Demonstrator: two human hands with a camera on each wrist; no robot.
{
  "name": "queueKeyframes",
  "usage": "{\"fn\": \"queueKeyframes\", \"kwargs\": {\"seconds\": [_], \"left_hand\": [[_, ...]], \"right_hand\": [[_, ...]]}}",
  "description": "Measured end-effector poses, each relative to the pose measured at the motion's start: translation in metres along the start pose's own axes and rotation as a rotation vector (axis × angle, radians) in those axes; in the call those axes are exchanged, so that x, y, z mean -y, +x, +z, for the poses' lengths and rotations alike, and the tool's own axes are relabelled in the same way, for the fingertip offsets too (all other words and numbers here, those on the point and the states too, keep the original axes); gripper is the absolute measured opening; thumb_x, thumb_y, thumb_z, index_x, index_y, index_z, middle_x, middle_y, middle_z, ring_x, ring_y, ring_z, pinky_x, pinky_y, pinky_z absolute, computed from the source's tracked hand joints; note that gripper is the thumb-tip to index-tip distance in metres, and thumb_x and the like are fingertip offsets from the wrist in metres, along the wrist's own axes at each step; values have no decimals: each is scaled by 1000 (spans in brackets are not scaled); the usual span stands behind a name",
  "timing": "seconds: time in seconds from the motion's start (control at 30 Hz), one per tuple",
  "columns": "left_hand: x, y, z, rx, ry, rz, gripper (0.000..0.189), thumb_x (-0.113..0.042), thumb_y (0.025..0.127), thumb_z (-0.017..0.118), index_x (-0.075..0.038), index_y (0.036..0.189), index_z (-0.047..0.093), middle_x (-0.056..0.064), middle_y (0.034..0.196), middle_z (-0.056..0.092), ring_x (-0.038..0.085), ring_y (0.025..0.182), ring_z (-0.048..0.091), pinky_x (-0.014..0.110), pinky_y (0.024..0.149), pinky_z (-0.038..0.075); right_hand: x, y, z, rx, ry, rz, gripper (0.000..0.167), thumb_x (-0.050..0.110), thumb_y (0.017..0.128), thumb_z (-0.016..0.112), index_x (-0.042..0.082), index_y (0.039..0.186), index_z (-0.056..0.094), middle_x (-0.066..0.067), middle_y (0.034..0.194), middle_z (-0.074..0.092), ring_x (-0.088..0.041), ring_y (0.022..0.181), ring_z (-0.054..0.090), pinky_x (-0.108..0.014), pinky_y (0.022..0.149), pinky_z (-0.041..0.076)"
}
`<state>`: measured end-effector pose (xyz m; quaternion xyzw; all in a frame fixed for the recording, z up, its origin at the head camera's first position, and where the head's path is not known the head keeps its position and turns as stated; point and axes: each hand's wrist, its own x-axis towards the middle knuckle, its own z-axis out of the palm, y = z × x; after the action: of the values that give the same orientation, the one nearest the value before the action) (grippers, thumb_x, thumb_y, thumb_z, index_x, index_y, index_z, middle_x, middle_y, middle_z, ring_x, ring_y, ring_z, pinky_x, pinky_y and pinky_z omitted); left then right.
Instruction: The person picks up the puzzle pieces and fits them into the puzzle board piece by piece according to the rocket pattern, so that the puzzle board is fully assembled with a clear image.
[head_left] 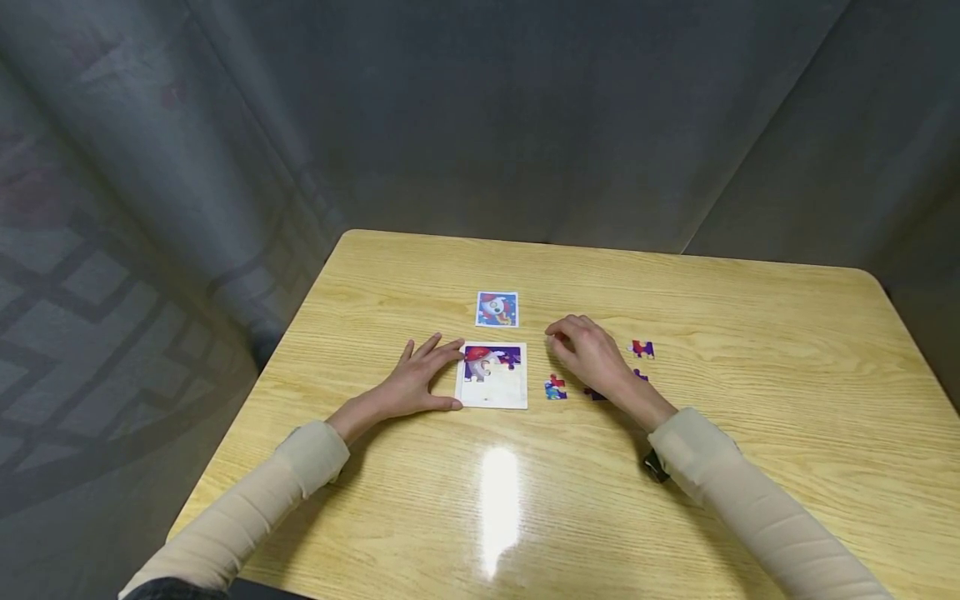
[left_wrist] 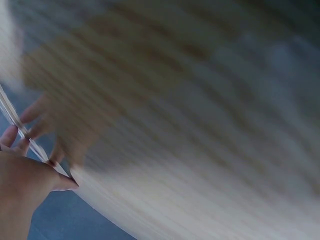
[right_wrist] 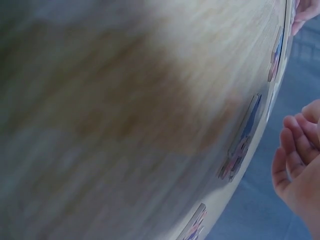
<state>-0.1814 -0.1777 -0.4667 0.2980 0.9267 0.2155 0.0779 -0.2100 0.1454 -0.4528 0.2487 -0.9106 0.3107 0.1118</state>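
A white puzzle board (head_left: pixel 491 395) lies on the table, with joined purple, red and grey-white pieces (head_left: pixel 477 367) along its top and left. My left hand (head_left: pixel 420 379) holds the board by its left side, thumb at the near corner and index finger at the far one. To the right, my right hand (head_left: pixel 588 354) hovers above the table with loosely curled fingers. Nothing shows between those fingers (right_wrist: pixel 295 150) in the right wrist view. Loose puzzle pieces lie around it: a blue-and-red one (head_left: pixel 556 387), a red-and-purple one (head_left: pixel 642 349) and others partly hidden beneath the forearm.
A small square picture card (head_left: pixel 497 309) with a blue background lies beyond the board. The wooden table (head_left: pixel 405 500) carries a bright light reflection in front. Grey curtains (head_left: pixel 525 125) hang behind its far edge and at the left.
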Motion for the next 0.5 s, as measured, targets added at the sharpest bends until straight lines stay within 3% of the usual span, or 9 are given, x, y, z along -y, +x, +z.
{"fn": "queueKeyframes", "kwargs": {"seconds": [0.5], "left_hand": [[-2, 0, -1, 11, 1, -7, 78, -51, 81, 72, -16, 143, 42, 1, 158, 25, 33, 147, 7, 65, 110, 0]], "right_hand": [[0, -1, 0, 43, 18, 31, 15, 14, 93, 64, 3, 101, 70, -12, 102, 69, -26, 95, 63, -42, 81, 52]]}}
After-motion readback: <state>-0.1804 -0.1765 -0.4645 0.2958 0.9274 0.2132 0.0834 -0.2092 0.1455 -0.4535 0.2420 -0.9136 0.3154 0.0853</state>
